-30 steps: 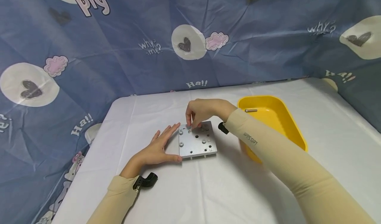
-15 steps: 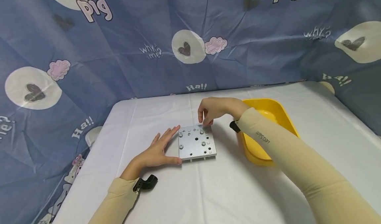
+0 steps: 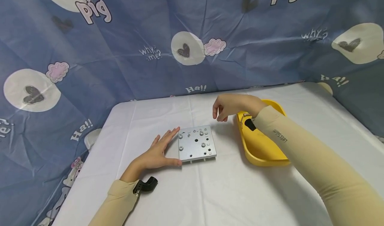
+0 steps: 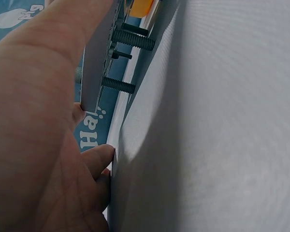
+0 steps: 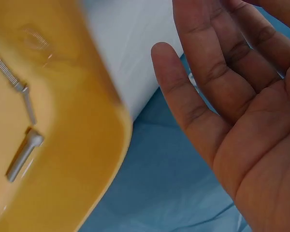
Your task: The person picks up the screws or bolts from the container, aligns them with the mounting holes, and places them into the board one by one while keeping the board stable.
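A silvery metal plate [image 3: 192, 146] lies on the white table, raised on threaded screw ends [image 4: 118, 84] visible beneath it in the left wrist view. Several socket-head screws [image 3: 181, 148] stand in its holes, others of which are bare. Along the plate's left edge my left hand [image 3: 154, 156] is spread, fingertip at the far corner and thumb at the near one. My right hand [image 3: 229, 106] hovers between the plate and a yellow tray [image 3: 250, 157], fingers loosely bent and holding nothing. Inside the tray are a socket-head screw [image 5: 24, 154] and a threaded screw [image 5: 9, 73].
Next to the threaded screw lies a thin metal pin [image 5: 29, 107]. A printed blue cloth [image 3: 126, 62] hangs behind the table's far edge. The right sleeve [image 3: 303, 162] crosses over part of the tray.
My right hand has left the plate's far side and moved right toward the tray. A screw it covered earlier now shows in the plate. My left hand keeps its place.
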`<state>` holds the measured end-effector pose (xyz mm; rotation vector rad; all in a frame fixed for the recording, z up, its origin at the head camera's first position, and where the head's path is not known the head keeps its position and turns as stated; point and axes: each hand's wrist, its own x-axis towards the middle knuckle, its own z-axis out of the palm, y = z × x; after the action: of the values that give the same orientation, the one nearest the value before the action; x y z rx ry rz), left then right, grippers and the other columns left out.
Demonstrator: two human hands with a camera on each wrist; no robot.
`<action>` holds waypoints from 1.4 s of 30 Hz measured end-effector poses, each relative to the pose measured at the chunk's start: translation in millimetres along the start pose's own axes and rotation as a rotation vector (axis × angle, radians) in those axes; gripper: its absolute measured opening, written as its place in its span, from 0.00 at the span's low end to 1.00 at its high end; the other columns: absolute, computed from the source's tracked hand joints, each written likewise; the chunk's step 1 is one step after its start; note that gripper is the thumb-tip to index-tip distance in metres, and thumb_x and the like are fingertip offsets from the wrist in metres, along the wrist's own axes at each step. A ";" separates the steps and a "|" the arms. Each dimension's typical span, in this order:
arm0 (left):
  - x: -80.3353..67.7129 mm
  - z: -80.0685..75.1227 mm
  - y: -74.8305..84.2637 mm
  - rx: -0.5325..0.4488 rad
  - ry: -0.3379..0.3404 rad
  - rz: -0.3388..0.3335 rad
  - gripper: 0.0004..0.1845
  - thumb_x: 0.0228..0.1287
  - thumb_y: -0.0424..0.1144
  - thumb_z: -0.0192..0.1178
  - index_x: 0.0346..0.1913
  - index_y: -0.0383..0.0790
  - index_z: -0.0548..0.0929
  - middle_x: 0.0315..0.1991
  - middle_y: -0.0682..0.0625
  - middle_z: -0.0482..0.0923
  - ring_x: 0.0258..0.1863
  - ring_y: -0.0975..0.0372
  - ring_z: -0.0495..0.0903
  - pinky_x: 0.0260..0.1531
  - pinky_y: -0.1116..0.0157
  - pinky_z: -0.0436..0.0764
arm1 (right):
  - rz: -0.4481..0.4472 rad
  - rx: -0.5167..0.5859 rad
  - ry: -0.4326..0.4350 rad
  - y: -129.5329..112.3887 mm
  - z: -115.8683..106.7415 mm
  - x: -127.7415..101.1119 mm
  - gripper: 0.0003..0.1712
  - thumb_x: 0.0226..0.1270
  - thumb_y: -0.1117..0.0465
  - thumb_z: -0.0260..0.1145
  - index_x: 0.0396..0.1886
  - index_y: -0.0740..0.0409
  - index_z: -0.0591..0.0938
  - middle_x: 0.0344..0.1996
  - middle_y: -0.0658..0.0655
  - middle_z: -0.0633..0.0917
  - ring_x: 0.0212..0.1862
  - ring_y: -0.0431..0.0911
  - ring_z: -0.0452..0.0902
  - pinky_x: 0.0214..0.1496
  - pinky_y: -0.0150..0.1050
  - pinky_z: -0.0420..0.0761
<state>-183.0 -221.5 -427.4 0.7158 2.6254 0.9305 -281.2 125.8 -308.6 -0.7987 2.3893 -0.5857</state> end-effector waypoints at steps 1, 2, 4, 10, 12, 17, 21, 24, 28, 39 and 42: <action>0.2 0.0 0.2 -0.002 -0.001 0.000 0.68 0.53 0.58 0.83 0.89 0.57 0.48 0.89 0.42 0.47 0.89 0.41 0.40 0.85 0.35 0.29 | 0.007 0.000 0.002 2.7 -0.4 -1.8 0.07 0.70 0.69 0.70 0.45 0.65 0.89 0.28 0.56 0.91 0.34 0.45 0.89 0.50 0.42 0.88; 0.5 0.1 -0.1 -0.003 -0.002 -0.002 0.68 0.53 0.58 0.83 0.89 0.58 0.48 0.89 0.42 0.47 0.89 0.41 0.40 0.85 0.35 0.29 | 0.014 0.002 0.005 5.2 -1.1 -4.0 0.06 0.70 0.69 0.70 0.45 0.64 0.88 0.29 0.58 0.91 0.34 0.46 0.89 0.49 0.42 0.88; 1.0 0.2 -0.4 -0.004 -0.002 -0.002 0.68 0.53 0.59 0.83 0.89 0.59 0.48 0.89 0.43 0.47 0.89 0.42 0.40 0.85 0.35 0.29 | 0.022 0.002 0.016 10.4 -3.2 -8.2 0.06 0.70 0.69 0.71 0.45 0.63 0.88 0.30 0.58 0.91 0.35 0.47 0.88 0.48 0.41 0.87; 1.9 0.9 -3.8 0.004 0.000 0.001 0.68 0.52 0.59 0.83 0.89 0.60 0.47 0.89 0.42 0.47 0.89 0.41 0.40 0.85 0.35 0.30 | 0.054 -0.059 0.085 25.4 -11.0 -21.8 0.06 0.69 0.67 0.74 0.43 0.57 0.90 0.32 0.54 0.89 0.34 0.43 0.80 0.43 0.36 0.81; 2.0 1.0 -3.8 0.005 0.000 0.002 0.68 0.52 0.59 0.83 0.89 0.60 0.47 0.89 0.42 0.47 0.89 0.41 0.40 0.85 0.35 0.30 | 0.069 -0.074 0.096 29.8 -12.8 -26.4 0.05 0.68 0.67 0.74 0.42 0.56 0.90 0.31 0.53 0.88 0.35 0.44 0.79 0.42 0.35 0.78; 2.6 2.0 -2.7 -0.002 0.002 0.005 0.68 0.52 0.58 0.83 0.89 0.58 0.48 0.89 0.42 0.47 0.89 0.41 0.41 0.85 0.35 0.29 | 0.108 -0.071 0.098 40.2 -15.7 -35.8 0.07 0.68 0.64 0.74 0.45 0.58 0.90 0.31 0.54 0.89 0.35 0.47 0.82 0.42 0.35 0.80; 1.9 2.4 -2.5 -0.002 -0.001 0.002 0.68 0.53 0.59 0.83 0.89 0.58 0.47 0.89 0.42 0.47 0.89 0.41 0.40 0.85 0.35 0.29 | 0.144 -0.040 0.086 46.6 -18.9 -43.2 0.07 0.72 0.63 0.73 0.46 0.59 0.90 0.35 0.57 0.91 0.38 0.52 0.85 0.48 0.41 0.84; 1.0 2.0 -2.8 0.001 -0.001 0.001 0.68 0.53 0.58 0.83 0.89 0.59 0.47 0.89 0.42 0.47 0.89 0.41 0.40 0.85 0.35 0.29 | 0.155 -0.024 0.084 51.6 -20.7 -48.0 0.07 0.73 0.64 0.72 0.47 0.60 0.90 0.38 0.60 0.92 0.40 0.54 0.87 0.52 0.47 0.87; 1.0 1.0 -2.5 0.003 0.001 0.006 0.68 0.53 0.58 0.83 0.89 0.59 0.47 0.89 0.42 0.47 0.89 0.41 0.40 0.85 0.35 0.29 | 0.151 -0.021 0.084 60.3 -20.9 -52.4 0.09 0.71 0.64 0.73 0.48 0.61 0.89 0.35 0.58 0.91 0.38 0.50 0.86 0.50 0.45 0.87; 2.6 1.4 -2.8 0.007 -0.002 0.002 0.69 0.53 0.58 0.83 0.89 0.60 0.46 0.89 0.42 0.46 0.89 0.41 0.40 0.85 0.35 0.29 | 0.154 0.030 0.016 75.5 -2.3 -44.3 0.13 0.66 0.69 0.72 0.50 0.66 0.88 0.39 0.58 0.91 0.36 0.43 0.82 0.41 0.32 0.80; 3.2 1.4 -2.9 0.007 -0.002 0.002 0.69 0.53 0.58 0.83 0.89 0.61 0.46 0.89 0.42 0.46 0.89 0.41 0.40 0.85 0.35 0.29 | 0.169 0.018 0.001 77.2 3.2 -41.4 0.12 0.66 0.70 0.72 0.48 0.65 0.89 0.42 0.59 0.91 0.39 0.43 0.83 0.44 0.33 0.82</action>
<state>-186.2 -221.0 -430.6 0.7215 2.6278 0.9208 -282.9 208.2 -338.6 -0.5816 2.4198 -0.5377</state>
